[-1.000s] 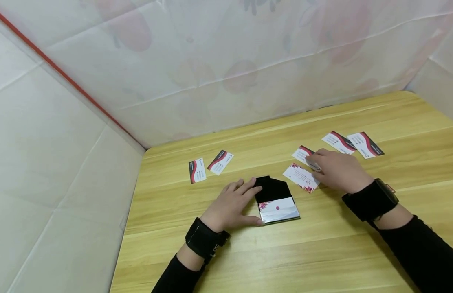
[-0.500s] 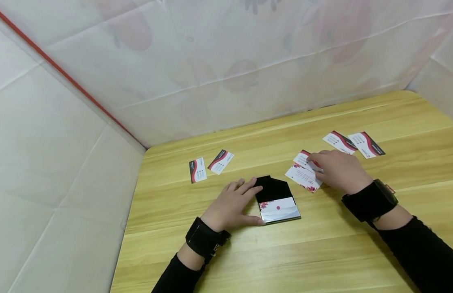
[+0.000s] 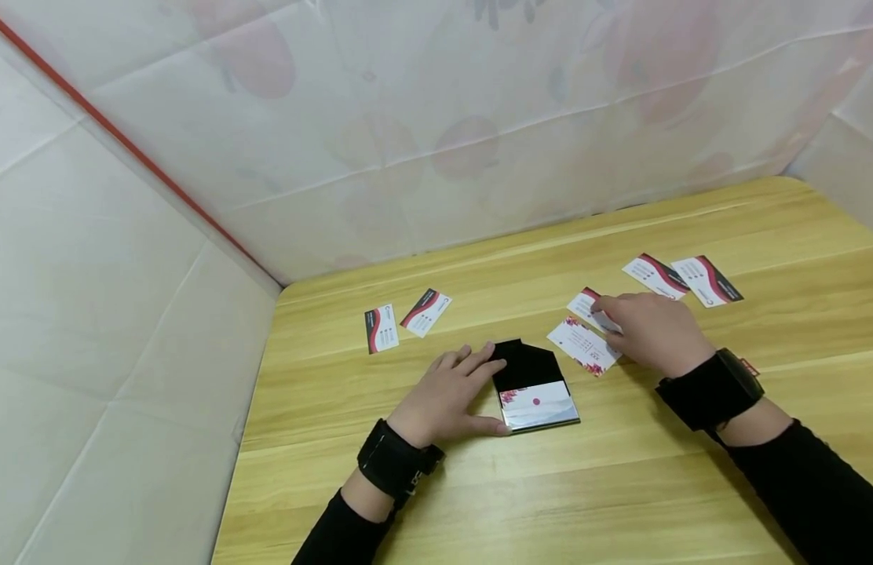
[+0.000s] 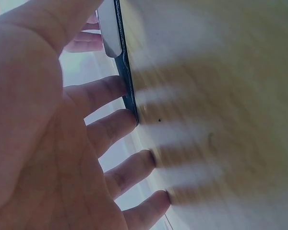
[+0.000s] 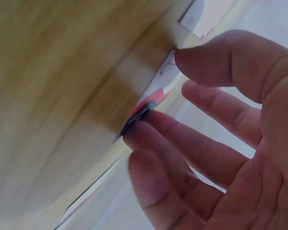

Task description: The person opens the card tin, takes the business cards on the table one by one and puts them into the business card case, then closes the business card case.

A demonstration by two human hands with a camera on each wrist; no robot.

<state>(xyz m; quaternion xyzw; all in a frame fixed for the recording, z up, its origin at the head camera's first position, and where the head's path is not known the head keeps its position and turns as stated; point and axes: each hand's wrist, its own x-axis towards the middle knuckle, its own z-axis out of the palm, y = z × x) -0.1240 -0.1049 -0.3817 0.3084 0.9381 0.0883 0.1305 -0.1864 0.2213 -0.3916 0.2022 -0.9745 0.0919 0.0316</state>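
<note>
A card case (image 3: 527, 367) lies open on the table, its black lid folded back and a floral white card (image 3: 538, 404) in its tray. My left hand (image 3: 447, 396) rests at its left side, fingertips on the lid and thumb at the near left corner. My right hand (image 3: 655, 329) pinches a white, red and black business card (image 3: 583, 301), thumb at one edge and fingertips at the other, close over the table in the right wrist view. Part of this card is hidden behind the fingers. Just nearer lies a pink-flowered card (image 3: 583, 345).
Two business cards lie at the back left, one upright (image 3: 381, 329) and one slanted (image 3: 425, 312). At the back right, another card (image 3: 652, 275) touches a neighbouring card (image 3: 706, 280). Fabric walls border the wooden table (image 3: 479, 502) behind and at left.
My right hand has shifted the business card slightly toward me; it overlapped the flowered card half a second ago and now shows apart from it. My left hand and the case stay put.
</note>
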